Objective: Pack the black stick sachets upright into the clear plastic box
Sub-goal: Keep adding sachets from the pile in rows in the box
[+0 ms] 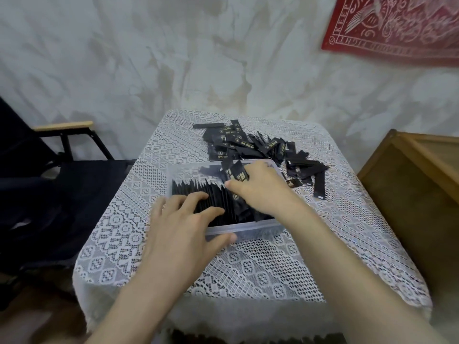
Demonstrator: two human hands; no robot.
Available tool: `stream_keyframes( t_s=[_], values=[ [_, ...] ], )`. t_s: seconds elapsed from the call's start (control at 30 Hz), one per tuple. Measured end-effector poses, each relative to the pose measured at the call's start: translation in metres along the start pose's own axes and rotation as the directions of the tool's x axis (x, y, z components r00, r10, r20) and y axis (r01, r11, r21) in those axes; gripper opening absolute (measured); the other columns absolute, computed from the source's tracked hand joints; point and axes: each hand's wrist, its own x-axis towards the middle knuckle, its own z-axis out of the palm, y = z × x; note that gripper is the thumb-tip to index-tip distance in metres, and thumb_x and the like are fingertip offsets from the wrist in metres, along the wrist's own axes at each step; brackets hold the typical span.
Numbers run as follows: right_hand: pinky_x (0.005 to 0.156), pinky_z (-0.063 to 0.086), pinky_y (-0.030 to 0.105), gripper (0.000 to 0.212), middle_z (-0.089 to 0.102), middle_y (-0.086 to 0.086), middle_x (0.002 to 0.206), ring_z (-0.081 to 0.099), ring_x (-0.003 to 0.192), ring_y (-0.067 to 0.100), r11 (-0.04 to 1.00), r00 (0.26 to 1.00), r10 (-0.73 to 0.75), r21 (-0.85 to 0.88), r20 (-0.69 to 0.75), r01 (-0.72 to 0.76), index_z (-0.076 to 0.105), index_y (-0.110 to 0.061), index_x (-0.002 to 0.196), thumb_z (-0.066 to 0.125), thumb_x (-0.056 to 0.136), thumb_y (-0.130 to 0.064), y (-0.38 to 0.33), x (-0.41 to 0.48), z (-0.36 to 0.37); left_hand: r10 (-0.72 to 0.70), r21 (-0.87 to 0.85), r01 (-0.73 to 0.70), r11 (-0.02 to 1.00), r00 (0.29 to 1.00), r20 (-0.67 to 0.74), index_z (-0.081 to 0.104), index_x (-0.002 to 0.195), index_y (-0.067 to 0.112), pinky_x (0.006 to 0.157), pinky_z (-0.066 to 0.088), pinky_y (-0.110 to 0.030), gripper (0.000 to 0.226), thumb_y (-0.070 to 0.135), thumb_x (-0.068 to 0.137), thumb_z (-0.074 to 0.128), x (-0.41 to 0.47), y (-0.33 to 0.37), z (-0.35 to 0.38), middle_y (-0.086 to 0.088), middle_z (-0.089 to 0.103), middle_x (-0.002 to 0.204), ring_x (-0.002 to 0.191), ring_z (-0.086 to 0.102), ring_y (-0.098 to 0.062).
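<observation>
My left hand [183, 219], fingers flat, braces the packed row [216, 194] in the clear box [248, 228]. My right hand [258, 187] pinches a few sachets [237, 173]; I'd slot them upright against that row.

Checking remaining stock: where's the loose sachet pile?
Head view: the loose sachet pile lies on the lace tablecloth, beyond the far rim of the clear box, right of centre.

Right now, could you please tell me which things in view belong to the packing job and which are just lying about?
Job: clear box; packed sachets standing in it; loose sachet pile behind it; left hand resting on the packed row; right hand gripping a sachet bunch.
Lying about: black chair; wooden crate; red wall cloth.
</observation>
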Motion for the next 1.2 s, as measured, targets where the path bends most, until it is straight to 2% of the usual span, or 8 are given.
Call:
stream_keyframes(
  t_s=[0.1,0.17,0.23,0.3,0.67,0.93,1.1,1.2],
  values=[
    [0.071,0.044,0.034,0.030,0.068,0.005,0.089,0.065,0.092,0.030,0.993,0.999,0.036,-0.113,0.023,-0.033,0.061,-0.015,0.096,0.062,0.094,-0.045,-0.004,0.010,0.012,0.003,0.004,-0.003,1.000,1.000,-0.009,0.070,0.117,0.044,0.102,0.042,-0.055,0.062,0.082,0.077,0.042,0.001,0.000,0.002,0.008,0.062,0.132,0.115,0.056,-0.025],
    [0.072,0.052,0.032,0.031,0.072,0.005,0.084,0.073,0.078,0.026,0.985,0.999,0.019,-0.171,0.048,-0.011,0.061,-0.015,0.101,0.062,0.094,-0.045,-0.004,0.014,0.019,0.007,0.001,-0.007,1.000,1.000,-0.015,0.069,0.118,0.044,0.102,0.041,-0.054,0.061,0.081,0.077,0.042,0.001,0.000,0.002,0.009,0.062,0.132,0.115,0.055,-0.024],
    [0.071,0.058,0.029,0.031,0.070,0.000,0.072,0.072,0.053,0.017,0.986,0.998,0.004,-0.168,0.065,0.007,0.061,-0.017,0.098,0.061,0.094,-0.047,-0.004,0.015,0.020,0.009,-0.001,-0.009,1.000,1.000,-0.021,0.069,0.119,0.044,0.102,0.041,-0.052,0.062,0.081,0.078,0.041,0.002,0.000,0.003,0.010,0.061,0.133,0.115,0.054,-0.024],
    [0.065,0.057,0.027,0.035,0.070,0.000,0.069,0.070,0.049,0.015,0.988,0.997,0.008,-0.156,0.076,0.004,0.061,-0.017,0.096,0.058,0.096,-0.052,-0.004,0.013,0.016,0.014,-0.001,-0.014,1.000,1.000,-0.028,0.068,0.121,0.043,0.102,0.040,-0.051,0.063,0.081,0.079,0.040,0.004,0.000,0.002,0.010,0.061,0.133,0.115,0.054,-0.024],
    [0.067,0.060,0.029,0.031,0.075,0.002,0.064,0.072,0.053,0.015,0.998,0.995,0.025,0.052,0.096,-0.030,0.070,-0.017,0.088,0.054,0.103,-0.040,0.014,0.012,0.011,0.010,-0.013,-0.010,1.000,1.000,-0.017,0.060,0.131,0.046,0.104,0.039,-0.056,0.065,0.082,0.081,0.040,0.005,0.001,0.005,0.011,0.058,0.138,0.119,0.052,-0.024],
    [0.063,0.046,0.030,0.044,0.072,-0.003,0.062,0.064,0.061,0.016,0.999,0.999,-0.005,0.035,0.051,0.003,0.063,-0.012,0.075,0.050,0.102,-0.043,0.020,0.019,0.012,0.026,0.006,-0.025,1.000,1.000,-0.012,0.059,0.132,0.049,0.101,0.040,-0.056,0.064,0.082,0.080,0.040,0.006,0.002,0.006,0.010,0.060,0.137,0.118,0.054,-0.026],
    [0.053,0.030,0.031,0.050,0.042,-0.006,0.045,0.043,0.051,0.018,1.000,0.999,0.013,-0.015,-0.040,-0.014,0.039,-0.016,0.058,0.049,0.103,-0.036,0.021,0.021,0.009,0.025,0.006,-0.025,1.000,1.000,-0.015,0.064,0.125,0.049,0.101,0.041,-0.057,0.060,0.082,0.080,0.041,0.007,0.001,0.006,0.010,0.060,0.137,0.118,0.055,-0.025],
    [0.061,0.043,0.031,0.047,0.052,-0.001,0.054,0.056,0.063,0.023,0.992,0.999,0.029,-0.119,-0.045,-0.034,0.048,-0.015,0.061,0.051,0.101,-0.040,0.017,0.023,0.009,0.024,0.004,-0.024,1.000,0.999,-0.023,0.066,0.123,0.049,0.101,0.041,-0.057,0.059,0.081,0.080,0.042,0.007,0.001,0.006,0.011,0.060,0.136,0.117,0.055,-0.025]
  ],
)
